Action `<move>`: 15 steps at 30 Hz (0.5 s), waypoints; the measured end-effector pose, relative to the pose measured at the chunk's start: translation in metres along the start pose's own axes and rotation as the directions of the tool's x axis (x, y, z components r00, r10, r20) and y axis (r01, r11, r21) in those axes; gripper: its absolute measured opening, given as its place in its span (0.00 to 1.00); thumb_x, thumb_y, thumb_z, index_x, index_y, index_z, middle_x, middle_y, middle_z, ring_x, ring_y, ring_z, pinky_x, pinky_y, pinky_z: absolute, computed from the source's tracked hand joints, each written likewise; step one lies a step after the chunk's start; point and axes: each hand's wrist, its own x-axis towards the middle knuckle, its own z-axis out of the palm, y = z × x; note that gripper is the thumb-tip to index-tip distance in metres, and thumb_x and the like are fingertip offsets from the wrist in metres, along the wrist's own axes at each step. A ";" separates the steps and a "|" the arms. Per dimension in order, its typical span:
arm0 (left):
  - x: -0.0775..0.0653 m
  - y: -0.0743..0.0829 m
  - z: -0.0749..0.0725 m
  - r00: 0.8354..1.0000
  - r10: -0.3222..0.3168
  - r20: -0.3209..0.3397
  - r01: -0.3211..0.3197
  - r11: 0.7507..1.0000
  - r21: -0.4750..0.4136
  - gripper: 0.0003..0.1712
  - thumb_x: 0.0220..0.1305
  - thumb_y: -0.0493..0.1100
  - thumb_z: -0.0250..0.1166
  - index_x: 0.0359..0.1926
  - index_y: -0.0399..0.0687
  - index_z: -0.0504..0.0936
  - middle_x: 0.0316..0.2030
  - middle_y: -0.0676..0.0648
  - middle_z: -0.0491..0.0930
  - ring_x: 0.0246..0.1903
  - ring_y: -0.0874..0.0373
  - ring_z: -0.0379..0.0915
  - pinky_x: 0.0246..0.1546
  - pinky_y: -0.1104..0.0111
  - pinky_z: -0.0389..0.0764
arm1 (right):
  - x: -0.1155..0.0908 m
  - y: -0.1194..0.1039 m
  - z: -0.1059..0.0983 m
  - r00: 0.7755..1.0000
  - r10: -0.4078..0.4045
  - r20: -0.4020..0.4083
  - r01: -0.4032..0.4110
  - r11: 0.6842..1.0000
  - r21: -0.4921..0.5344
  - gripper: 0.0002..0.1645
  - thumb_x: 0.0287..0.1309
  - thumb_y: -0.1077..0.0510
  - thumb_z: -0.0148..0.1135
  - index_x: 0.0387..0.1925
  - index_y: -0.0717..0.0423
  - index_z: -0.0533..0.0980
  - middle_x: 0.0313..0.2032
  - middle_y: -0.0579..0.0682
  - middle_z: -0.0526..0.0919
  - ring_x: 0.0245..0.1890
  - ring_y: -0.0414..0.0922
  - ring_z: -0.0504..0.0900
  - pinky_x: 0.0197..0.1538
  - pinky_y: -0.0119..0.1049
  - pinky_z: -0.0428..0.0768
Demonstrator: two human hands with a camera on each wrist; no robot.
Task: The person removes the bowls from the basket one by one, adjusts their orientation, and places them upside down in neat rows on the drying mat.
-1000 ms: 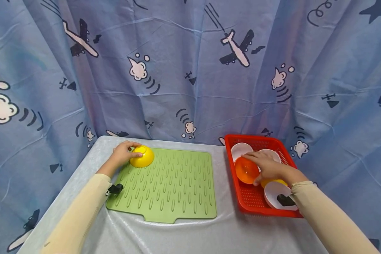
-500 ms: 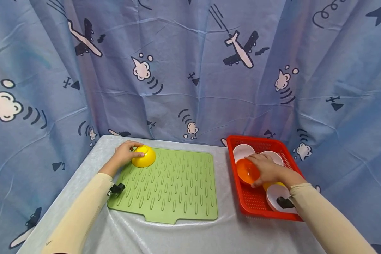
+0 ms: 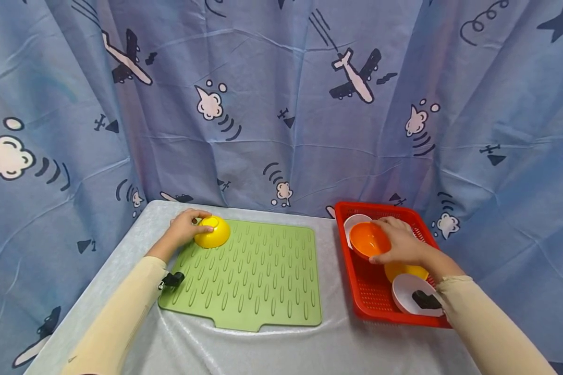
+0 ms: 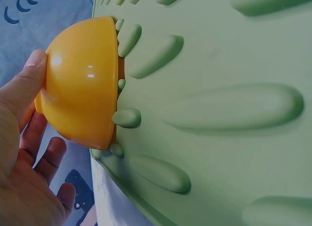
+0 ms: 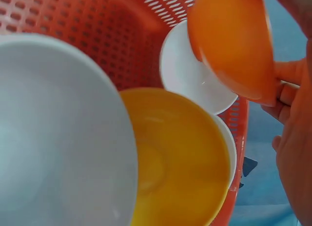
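At the far left corner of the green drying mat, a yellow bowl lies upside down. My left hand pinches its foot; the left wrist view shows the thumb on one side of that foot and a finger partly hidden behind the bowl. Over the red basket, my right hand grips an orange bowl by its rim, the bowl's inside partly facing the head camera. In the right wrist view the orange bowl hangs tilted above a white bowl.
Inside the basket a second yellow bowl and a white bowl stand near the front right. Another white bowl is behind the orange one, and one more is mostly covered by my right hand. A patterned curtain hangs behind the table.
My right hand has lifted the orange bowl up from among the other bowls in the basket. The left hand and its yellow bowl stay put.
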 end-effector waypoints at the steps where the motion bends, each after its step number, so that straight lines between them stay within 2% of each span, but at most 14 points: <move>1: 0.000 0.000 0.000 1.000 0.000 0.000 0.000 1.000 0.000 0.31 0.61 0.53 0.75 0.63 0.49 0.82 0.59 0.41 0.78 0.55 0.43 0.70 0.57 0.42 0.56 | -0.002 -0.001 -0.002 1.000 0.005 -0.011 -0.004 1.000 0.014 0.64 0.41 0.31 0.79 0.71 0.64 0.66 0.63 0.64 0.68 0.65 0.64 0.62 0.66 0.69 0.55; 9: 0.002 -0.002 0.003 1.000 -0.014 0.015 0.014 1.000 -0.003 0.32 0.62 0.55 0.75 0.64 0.50 0.81 0.61 0.41 0.77 0.55 0.44 0.70 0.57 0.43 0.55 | -0.016 -0.016 -0.012 0.990 0.071 -0.118 -0.058 0.992 0.113 0.63 0.44 0.35 0.80 0.73 0.61 0.62 0.65 0.66 0.64 0.66 0.66 0.58 0.64 0.69 0.53; 15: 0.003 -0.003 0.003 1.000 -0.022 0.010 0.022 1.000 -0.007 0.31 0.62 0.54 0.74 0.64 0.51 0.81 0.61 0.42 0.77 0.55 0.45 0.69 0.58 0.41 0.54 | -0.026 -0.035 -0.022 0.973 0.172 -0.152 -0.143 0.973 0.181 0.63 0.48 0.35 0.78 0.76 0.58 0.59 0.68 0.67 0.59 0.67 0.68 0.54 0.61 0.71 0.60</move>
